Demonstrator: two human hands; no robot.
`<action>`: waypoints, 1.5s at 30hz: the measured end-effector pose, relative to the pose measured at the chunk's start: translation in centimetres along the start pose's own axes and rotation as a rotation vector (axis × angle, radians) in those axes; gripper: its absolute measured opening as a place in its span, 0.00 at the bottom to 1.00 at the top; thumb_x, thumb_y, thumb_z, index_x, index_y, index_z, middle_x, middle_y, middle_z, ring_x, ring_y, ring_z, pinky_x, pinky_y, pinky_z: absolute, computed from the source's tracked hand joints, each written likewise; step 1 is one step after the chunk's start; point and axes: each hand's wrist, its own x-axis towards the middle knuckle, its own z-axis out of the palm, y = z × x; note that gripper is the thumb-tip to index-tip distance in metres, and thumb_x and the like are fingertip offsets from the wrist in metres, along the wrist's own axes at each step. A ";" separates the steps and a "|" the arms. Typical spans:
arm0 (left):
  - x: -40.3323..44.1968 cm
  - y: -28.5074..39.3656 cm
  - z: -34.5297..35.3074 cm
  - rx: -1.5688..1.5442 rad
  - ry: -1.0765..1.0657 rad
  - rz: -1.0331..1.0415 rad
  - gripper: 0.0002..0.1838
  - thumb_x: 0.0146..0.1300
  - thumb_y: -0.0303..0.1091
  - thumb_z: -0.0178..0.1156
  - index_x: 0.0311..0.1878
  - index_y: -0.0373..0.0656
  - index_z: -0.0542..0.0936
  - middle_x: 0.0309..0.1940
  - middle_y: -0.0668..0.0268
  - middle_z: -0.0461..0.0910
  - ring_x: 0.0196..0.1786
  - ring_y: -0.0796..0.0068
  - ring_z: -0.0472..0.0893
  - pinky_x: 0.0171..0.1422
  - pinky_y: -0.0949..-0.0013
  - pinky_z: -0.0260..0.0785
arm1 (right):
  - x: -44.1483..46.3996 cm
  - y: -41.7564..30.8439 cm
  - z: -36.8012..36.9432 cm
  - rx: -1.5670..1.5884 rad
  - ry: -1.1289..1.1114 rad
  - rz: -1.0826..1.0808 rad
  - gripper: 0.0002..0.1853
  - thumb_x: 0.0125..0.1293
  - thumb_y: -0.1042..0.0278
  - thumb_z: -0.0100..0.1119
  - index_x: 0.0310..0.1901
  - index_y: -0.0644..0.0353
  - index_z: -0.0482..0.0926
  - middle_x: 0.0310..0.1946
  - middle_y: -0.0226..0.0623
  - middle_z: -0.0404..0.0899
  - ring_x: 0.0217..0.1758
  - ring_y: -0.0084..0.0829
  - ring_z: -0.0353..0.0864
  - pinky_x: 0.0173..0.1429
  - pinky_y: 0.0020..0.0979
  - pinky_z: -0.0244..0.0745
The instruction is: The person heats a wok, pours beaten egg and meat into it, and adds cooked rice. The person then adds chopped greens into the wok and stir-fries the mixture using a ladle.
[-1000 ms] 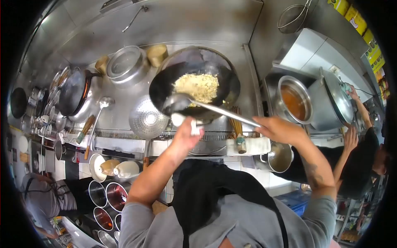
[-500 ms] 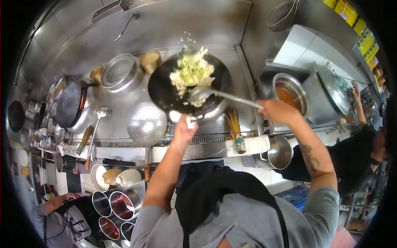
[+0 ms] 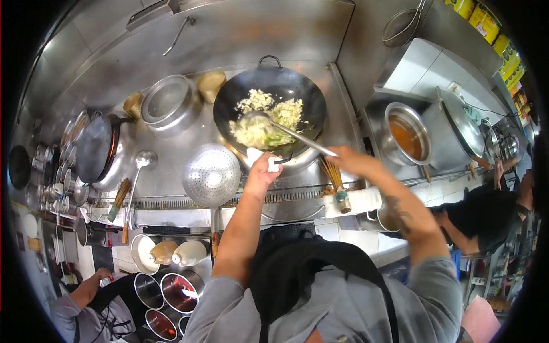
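Observation:
A black wok (image 3: pixel 311 94) stands on the steel range, holding loose pale fried rice (image 3: pixel 287 113) with green pieces in it. My left hand (image 3: pixel 263 178) is closed at the wok's near rim, gripping a folded white cloth (image 3: pixel 274 164) against the near loop handle. In my right hand (image 3: pixel 355 162), closed around the end of its long handle, is a metal ladle (image 3: pixel 302 137). The ladle's bowl rests in the rice near the wok's middle, blurred by motion.
Left of the wok lie a perforated skimmer (image 3: pixel 211 176) and another ladle (image 3: pixel 144 160). A bamboo brush (image 3: pixel 337 186) sits near my right forearm on a white towel (image 3: pixel 366 201). A pot of brown liquid (image 3: pixel 407 139) stands right. Other people are at both sides.
The rice, tossed up in the air before, is now down in the wok. The wok sits flatter, its far handle now visible. The ladle's bowl has shifted left and up into the rice.

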 end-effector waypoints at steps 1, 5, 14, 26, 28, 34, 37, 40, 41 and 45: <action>-0.2 -0.2 0.0 -0.028 -0.020 0.033 0.05 0.58 0.30 0.57 0.36 0.46 0.72 0.30 0.64 0.73 0.34 0.69 0.73 0.30 0.66 0.68 | -2.6 -2.2 -3.5 -0.034 -0.108 0.097 0.17 0.69 0.58 0.50 0.54 0.58 0.73 0.28 0.39 0.79 0.27 0.31 0.78 0.30 0.37 0.75; -5.8 -3.6 2.0 -0.100 -0.050 0.172 0.02 0.62 0.31 0.52 0.35 0.45 0.71 0.25 0.64 0.72 0.27 0.71 0.72 0.27 0.71 0.68 | -5.5 -4.4 -5.5 -0.278 0.068 0.296 0.16 0.68 0.58 0.50 0.49 0.60 0.74 0.39 0.53 0.80 0.45 0.51 0.79 0.51 0.46 0.73; -7.8 -3.4 3.7 -0.153 -0.072 0.120 0.06 0.66 0.36 0.52 0.36 0.46 0.72 0.27 0.65 0.74 0.28 0.71 0.74 0.26 0.70 0.71 | -6.8 -6.5 -8.0 -0.117 -0.209 0.395 0.18 0.70 0.61 0.47 0.56 0.63 0.72 0.35 0.52 0.80 0.39 0.45 0.80 0.48 0.41 0.73; -5.1 -3.6 -0.3 -0.156 -0.208 0.071 0.07 0.66 0.37 0.52 0.42 0.46 0.72 0.29 0.66 0.75 0.30 0.73 0.74 0.27 0.71 0.66 | -4.5 -0.2 -4.5 -0.294 0.058 -0.082 0.18 0.68 0.61 0.50 0.55 0.60 0.71 0.33 0.54 0.80 0.36 0.52 0.80 0.42 0.46 0.74; -6.0 -8.4 -3.6 -0.057 -0.163 0.087 0.05 0.65 0.37 0.52 0.39 0.48 0.72 0.27 0.68 0.75 0.28 0.73 0.74 0.24 0.70 0.66 | -3.2 0.5 -1.1 -0.248 0.166 0.022 0.17 0.67 0.62 0.50 0.54 0.62 0.71 0.34 0.56 0.79 0.37 0.53 0.80 0.44 0.47 0.74; -16.5 -6.2 3.4 -0.211 0.032 -0.007 0.06 0.65 0.37 0.53 0.37 0.46 0.72 0.25 0.67 0.74 0.27 0.71 0.75 0.28 0.69 0.71 | -9.5 -4.3 -6.1 -0.156 -0.184 0.036 0.17 0.67 0.60 0.51 0.52 0.60 0.72 0.34 0.51 0.80 0.42 0.51 0.80 0.46 0.49 0.73; -10.7 -4.1 2.2 0.203 -0.113 0.350 0.05 0.63 0.35 0.52 0.36 0.45 0.71 0.25 0.65 0.73 0.28 0.71 0.75 0.27 0.71 0.70 | -6.1 -2.6 -5.1 -0.234 -0.039 0.040 0.15 0.68 0.61 0.50 0.50 0.62 0.73 0.31 0.53 0.79 0.38 0.53 0.80 0.44 0.48 0.73; -8.2 -9.8 -4.6 -0.059 -0.137 0.036 0.04 0.62 0.35 0.52 0.36 0.47 0.71 0.24 0.66 0.73 0.27 0.72 0.75 0.25 0.70 0.69 | -5.1 -1.6 -1.2 -0.249 0.155 -0.045 0.14 0.68 0.61 0.50 0.47 0.63 0.73 0.30 0.56 0.79 0.37 0.56 0.79 0.43 0.50 0.73; -11.7 -11.1 -3.6 -0.049 -0.065 0.059 0.04 0.63 0.35 0.52 0.36 0.48 0.71 0.25 0.66 0.73 0.26 0.72 0.75 0.25 0.70 0.69 | -6.2 -2.5 -1.9 -0.298 0.099 -0.023 0.17 0.67 0.60 0.51 0.52 0.61 0.73 0.33 0.56 0.79 0.39 0.54 0.80 0.45 0.49 0.73; -16.7 -7.1 2.4 -0.080 -0.058 0.112 0.05 0.66 0.36 0.51 0.39 0.46 0.70 0.28 0.64 0.73 0.27 0.70 0.73 0.27 0.67 0.69 | -9.2 -4.5 -5.9 -0.248 -0.083 -0.042 0.16 0.67 0.61 0.51 0.51 0.61 0.74 0.38 0.53 0.79 0.42 0.52 0.79 0.49 0.47 0.73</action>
